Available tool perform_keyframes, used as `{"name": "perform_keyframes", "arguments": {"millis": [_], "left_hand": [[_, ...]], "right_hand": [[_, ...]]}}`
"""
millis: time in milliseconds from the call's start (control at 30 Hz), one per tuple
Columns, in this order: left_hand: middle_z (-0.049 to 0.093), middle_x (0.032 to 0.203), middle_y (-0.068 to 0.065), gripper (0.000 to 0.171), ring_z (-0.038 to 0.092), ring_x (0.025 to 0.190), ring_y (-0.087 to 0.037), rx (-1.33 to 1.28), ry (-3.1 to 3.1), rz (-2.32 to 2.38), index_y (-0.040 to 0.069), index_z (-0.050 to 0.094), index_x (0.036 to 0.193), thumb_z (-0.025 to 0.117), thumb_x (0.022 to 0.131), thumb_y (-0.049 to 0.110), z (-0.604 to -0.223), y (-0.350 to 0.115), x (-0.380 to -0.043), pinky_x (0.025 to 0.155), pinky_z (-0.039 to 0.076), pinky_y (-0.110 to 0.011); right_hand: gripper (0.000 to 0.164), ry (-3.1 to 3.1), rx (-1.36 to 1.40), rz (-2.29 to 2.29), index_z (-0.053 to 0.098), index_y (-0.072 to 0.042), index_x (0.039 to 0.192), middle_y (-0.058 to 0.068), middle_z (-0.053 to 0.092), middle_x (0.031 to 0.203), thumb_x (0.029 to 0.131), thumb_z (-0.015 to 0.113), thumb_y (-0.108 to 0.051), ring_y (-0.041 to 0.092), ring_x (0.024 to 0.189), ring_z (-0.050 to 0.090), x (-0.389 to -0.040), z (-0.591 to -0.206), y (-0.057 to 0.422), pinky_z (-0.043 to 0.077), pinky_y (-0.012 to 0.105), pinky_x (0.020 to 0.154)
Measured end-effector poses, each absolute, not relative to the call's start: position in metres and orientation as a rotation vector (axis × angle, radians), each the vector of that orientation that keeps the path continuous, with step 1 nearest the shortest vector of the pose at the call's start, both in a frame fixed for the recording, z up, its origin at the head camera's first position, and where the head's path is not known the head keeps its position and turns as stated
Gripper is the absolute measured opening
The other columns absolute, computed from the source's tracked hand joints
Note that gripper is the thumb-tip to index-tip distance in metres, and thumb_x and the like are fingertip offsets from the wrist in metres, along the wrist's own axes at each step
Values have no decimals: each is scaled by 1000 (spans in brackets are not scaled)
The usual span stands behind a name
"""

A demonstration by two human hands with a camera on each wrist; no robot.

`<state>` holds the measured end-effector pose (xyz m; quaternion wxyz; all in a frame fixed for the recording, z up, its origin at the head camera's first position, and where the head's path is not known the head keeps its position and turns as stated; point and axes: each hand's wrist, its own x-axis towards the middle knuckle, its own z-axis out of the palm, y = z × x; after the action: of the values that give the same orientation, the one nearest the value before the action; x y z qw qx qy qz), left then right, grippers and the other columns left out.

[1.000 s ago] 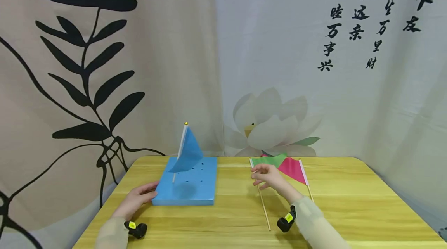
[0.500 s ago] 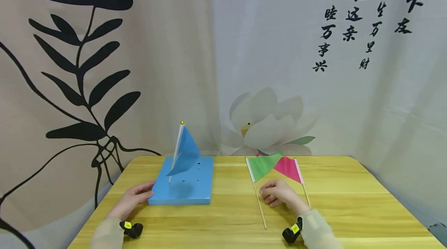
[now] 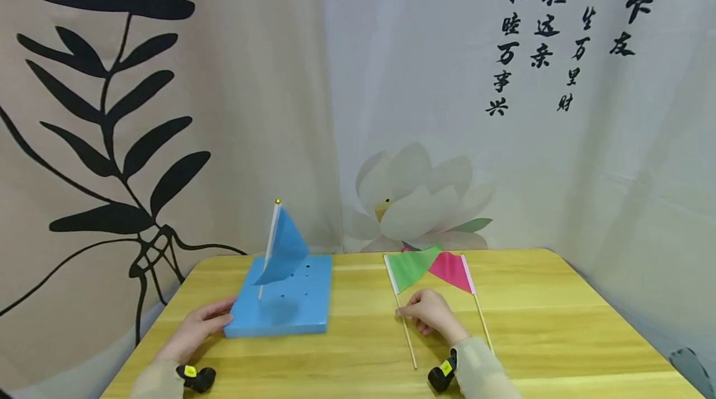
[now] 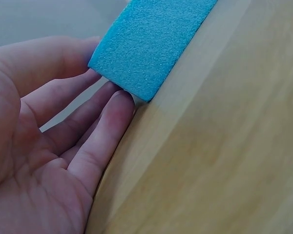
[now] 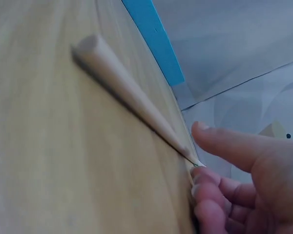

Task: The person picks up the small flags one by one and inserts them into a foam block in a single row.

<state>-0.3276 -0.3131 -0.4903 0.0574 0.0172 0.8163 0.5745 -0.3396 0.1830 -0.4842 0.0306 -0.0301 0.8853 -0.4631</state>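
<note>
A blue foam block [image 3: 304, 315] with small holes lies on the table at left. A blue flag [image 3: 286, 250] with a gold tip stands in it, leaning slightly. My left hand [image 3: 192, 327] touches the block's left edge near its front corner; in the left wrist view the thumb [image 4: 63, 58] meets that corner. On the right lie a green flag [image 3: 413, 265] and a pink flag [image 3: 452, 271], their cloths overlapping. My right hand [image 3: 433, 312] has its fingertips at the green flag's stick [image 5: 132, 95]. The right wrist view shows the thumb apart from the bent fingers, the stick running towards them.
The wooden table [image 3: 559, 324] carries the block and flags. Close behind it hangs a printed curtain [image 3: 268, 76] with leaves, a lotus and characters. The pink flag's stick [image 3: 483, 324] passes just right of my right hand.
My right hand drew back from the green flag's cloth, then moved in to its stick. My left hand stays at the block. The whole head view has shifted somewhat.
</note>
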Motion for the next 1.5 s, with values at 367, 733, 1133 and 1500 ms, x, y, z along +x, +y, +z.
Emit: {"name": "perform_keyframes", "arguments": {"millis": [367,733,1133,1500], "left_hand": [[39,147,-26,68,38,132,-39,20,2498,1705,-5,40,145,65,94,32,-487,-315,-327,97,46,-44],[38,147,-25,68,37,133,-40,15,2482,1706,-4,40,145,66,93,33,-485,-314,-329,98,45,-46],[41,145,-26,66,40,131,-39,-4,2480,1708,-5,42,144,66,93,30,-491,-314,-323,95,48,-42],[40,147,-25,69,37,133,-40,0,2506,1681,-3,41,145,66,93,34,-487,-314,-326,98,45,-46]], "right_hand": [[32,2880,-202,-1271,58,-12,60,-6,43,43,72,85,-27,8,34,40,-338,-481,175,43,25,34],[28,2904,-147,-1300,52,-13,53,-6,42,41,72,73,-13,8,33,41,-336,-480,176,43,25,34],[15,2655,-83,-1642,58,1,71,10,62,54,83,63,-7,17,40,59,-334,-487,185,52,33,40],[36,2154,-80,-1891,55,13,113,13,67,77,95,57,-18,16,54,63,-344,-482,203,56,31,50]]}}
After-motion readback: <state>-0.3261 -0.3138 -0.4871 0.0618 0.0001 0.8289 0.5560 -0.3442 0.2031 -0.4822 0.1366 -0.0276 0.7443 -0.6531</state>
